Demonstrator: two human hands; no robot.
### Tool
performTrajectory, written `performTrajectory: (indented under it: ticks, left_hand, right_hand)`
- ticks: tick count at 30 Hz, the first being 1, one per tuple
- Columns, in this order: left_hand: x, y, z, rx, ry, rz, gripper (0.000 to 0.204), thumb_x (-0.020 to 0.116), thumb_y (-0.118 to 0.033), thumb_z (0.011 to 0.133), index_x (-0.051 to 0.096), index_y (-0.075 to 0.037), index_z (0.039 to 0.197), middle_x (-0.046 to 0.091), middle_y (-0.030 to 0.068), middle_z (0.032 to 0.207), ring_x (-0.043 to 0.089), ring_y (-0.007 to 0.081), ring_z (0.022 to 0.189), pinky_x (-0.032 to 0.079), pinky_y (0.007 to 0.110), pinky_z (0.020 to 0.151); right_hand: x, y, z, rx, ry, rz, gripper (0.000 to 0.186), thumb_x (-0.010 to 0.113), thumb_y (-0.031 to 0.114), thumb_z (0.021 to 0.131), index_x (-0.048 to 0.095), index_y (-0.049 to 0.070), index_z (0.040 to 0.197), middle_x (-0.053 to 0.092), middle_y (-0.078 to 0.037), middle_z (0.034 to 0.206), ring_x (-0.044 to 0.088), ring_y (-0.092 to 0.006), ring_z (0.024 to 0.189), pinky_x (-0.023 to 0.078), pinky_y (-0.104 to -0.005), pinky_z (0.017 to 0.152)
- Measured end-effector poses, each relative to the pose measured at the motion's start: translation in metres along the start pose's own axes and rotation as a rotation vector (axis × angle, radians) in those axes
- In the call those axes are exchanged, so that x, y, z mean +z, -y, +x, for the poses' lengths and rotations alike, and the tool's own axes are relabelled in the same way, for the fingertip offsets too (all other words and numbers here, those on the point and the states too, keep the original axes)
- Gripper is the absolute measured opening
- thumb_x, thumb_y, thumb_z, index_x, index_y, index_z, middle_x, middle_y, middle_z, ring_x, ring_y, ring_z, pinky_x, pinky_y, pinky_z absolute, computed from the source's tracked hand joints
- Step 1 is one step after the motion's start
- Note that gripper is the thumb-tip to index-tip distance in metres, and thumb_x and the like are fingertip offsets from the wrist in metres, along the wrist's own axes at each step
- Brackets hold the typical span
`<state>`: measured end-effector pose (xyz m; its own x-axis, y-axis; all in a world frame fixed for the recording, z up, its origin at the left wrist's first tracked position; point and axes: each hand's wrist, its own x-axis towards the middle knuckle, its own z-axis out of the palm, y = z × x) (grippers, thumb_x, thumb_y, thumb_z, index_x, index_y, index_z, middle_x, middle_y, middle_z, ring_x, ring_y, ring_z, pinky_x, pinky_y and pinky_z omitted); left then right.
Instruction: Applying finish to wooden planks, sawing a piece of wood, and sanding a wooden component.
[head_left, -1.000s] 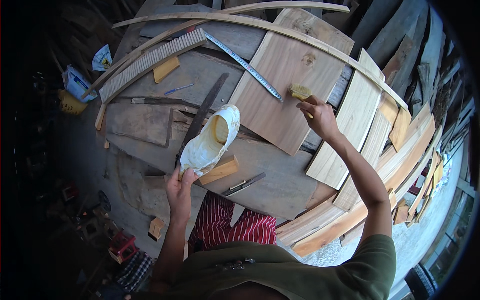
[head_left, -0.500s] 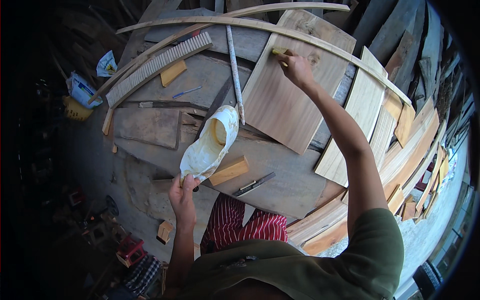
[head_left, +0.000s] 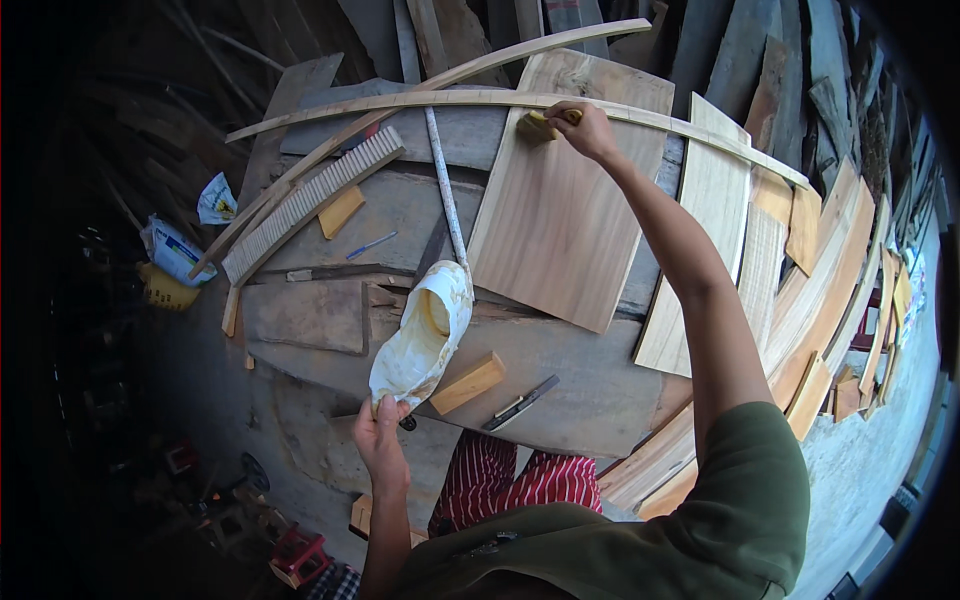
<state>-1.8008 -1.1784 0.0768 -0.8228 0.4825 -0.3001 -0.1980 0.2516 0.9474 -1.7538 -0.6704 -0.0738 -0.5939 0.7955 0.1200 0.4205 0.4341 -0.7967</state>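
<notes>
My left hand pinches the near end of a cut-open white plastic container, its inside coated with a cream-coloured residue. The container's wide opening faces up, over the near part of the table. Out at arm's length, my right hand is closed round a brush with a yellowish handle. The brush's bristles are against the far left part of a wide wooden panel; a darker patch shows beside them. Two long curved wooden strips cross the far side, one passing over the panel close to my right hand.
A rough plank table bears a wooden block, a dark tool, a blue pen and a ribbed curved piece. A paint-spattered rod lies left of the panel. Pale boards lie rightward.
My right hand and the brush have moved slightly nearer along the panel's far part. My view has shifted, so the table sits lower in the picture. My left hand keeps hold of the container.
</notes>
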Motion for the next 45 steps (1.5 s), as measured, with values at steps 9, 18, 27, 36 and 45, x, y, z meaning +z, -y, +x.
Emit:
performTrajectory:
  ticks: [9,18,27,36,45]
  left_hand:
    - [0.02,0.002,0.022,-0.028,0.038,0.011,0.026,0.056,-0.021,0.1,0.063,0.004,0.106,0.061,0.0016,0.089,0.052,0.0065,0.081,0.043,0.024,0.077]
    - [0.063,-0.012,0.056,0.04,0.191,0.102,0.02,0.057,-0.017,0.099,0.061,0.003,0.101,0.061,0.0009,0.091,0.052,0.0058,0.082,0.044,0.023,0.076]
    - [0.077,-0.014,0.046,0.265,0.463,0.508,0.025,0.064,-0.016,0.093,0.056,0.006,0.085,0.051,0.008,0.074,0.045,0.0136,0.066,0.039,0.031,0.061]
    - [0.028,0.003,0.0,0.188,0.895,0.271,0.023,0.06,-0.018,0.097,0.057,0.002,0.086,0.053,0.0,0.076,0.043,0.0052,0.07,0.039,0.026,0.062]
    - [-0.07,0.052,-0.079,-0.092,1.053,-0.042,0.035,0.043,-0.028,0.106,0.056,0.0,0.089,0.051,0.0047,0.085,0.048,0.0108,0.083,0.04,0.027,0.082]
  right_hand:
    - [0.013,0.032,-0.146,-0.519,0.498,-0.298,0.015,0.061,0.01,0.079,0.07,0.007,0.092,0.067,-0.017,0.093,0.067,-0.0348,0.084,0.055,-0.0439,0.076]
    - [-0.085,0.095,-0.18,-0.057,0.526,0.234,0.016,0.07,0.007,0.083,0.073,0.007,0.099,0.07,-0.013,0.093,0.068,-0.0296,0.088,0.054,-0.0379,0.082]
    - [-0.152,0.165,-0.197,-0.52,0.64,0.34,0.02,0.073,0.003,0.079,0.075,0.006,0.099,0.07,-0.01,0.099,0.069,-0.0254,0.093,0.058,-0.0354,0.081]
    - [-0.059,0.201,-0.353,-0.513,0.563,-0.446,0.031,0.066,0.008,0.079,0.069,0.009,0.11,0.062,-0.01,0.119,0.06,-0.029,0.114,0.054,-0.0372,0.091]
    - [0.057,0.308,-0.569,0.541,-0.338,0.258,0.045,0.065,0.008,0.089,0.05,0.006,0.131,0.053,-0.015,0.118,0.057,-0.0287,0.112,0.048,-0.0365,0.094]
